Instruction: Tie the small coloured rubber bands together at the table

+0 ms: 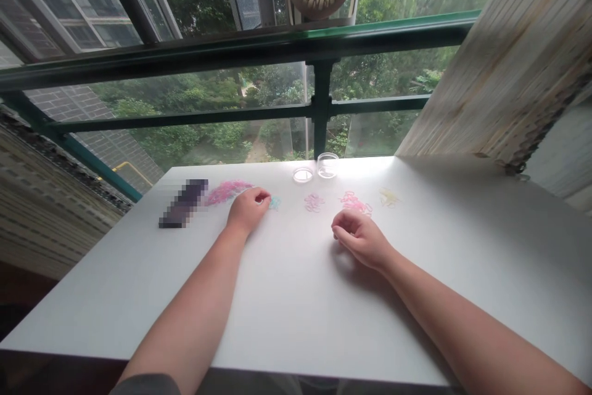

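Small elastic bands lie in piles sorted by colour on the white table (277, 309). My left hand (247, 207) rests between the large pink and purple band pile (226, 190) and the small blue band pile (275, 203). Its thumb and fingers are pinched together; whatever they hold is too small to make out. My right hand (358, 235) is just in front of the bright pink band pile (355, 201), partly covering it. Those fingers are curled against the thumb, and their contents cannot be seen clearly. A lilac band pile (314, 202) lies between the hands.
At the far right sits a pale yellow band pile (389, 197). A clear round container (328, 166) and its lid (303, 175) stand near the back edge. A dark pixelated object (184, 204) lies on the left. Behind the table runs a green railing (231, 53).
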`<action>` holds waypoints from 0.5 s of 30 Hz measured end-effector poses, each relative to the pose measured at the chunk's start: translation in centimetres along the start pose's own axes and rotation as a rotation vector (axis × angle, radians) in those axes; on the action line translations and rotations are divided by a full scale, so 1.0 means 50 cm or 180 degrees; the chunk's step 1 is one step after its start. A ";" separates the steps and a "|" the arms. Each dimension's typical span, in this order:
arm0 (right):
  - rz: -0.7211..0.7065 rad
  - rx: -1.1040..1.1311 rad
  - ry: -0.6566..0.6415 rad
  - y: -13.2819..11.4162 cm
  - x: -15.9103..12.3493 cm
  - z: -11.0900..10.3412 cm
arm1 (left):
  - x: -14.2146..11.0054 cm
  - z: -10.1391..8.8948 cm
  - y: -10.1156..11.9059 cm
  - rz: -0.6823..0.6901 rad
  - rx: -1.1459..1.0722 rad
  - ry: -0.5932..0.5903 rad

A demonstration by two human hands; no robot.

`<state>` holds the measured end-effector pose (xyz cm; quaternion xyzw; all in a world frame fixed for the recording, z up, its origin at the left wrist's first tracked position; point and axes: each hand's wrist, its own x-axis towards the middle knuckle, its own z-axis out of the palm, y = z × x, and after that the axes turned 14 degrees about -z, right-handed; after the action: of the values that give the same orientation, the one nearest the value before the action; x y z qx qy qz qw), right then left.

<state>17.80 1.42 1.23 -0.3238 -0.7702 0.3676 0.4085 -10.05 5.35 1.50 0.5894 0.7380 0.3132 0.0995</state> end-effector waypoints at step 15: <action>-0.0039 -0.0070 -0.0087 -0.001 0.000 -0.001 | 0.009 0.000 -0.014 -0.0369 0.0137 -0.0038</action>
<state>17.83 1.40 1.30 -0.3184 -0.7817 0.3610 0.3965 -10.75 5.69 1.22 0.5496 0.7769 0.2873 0.1092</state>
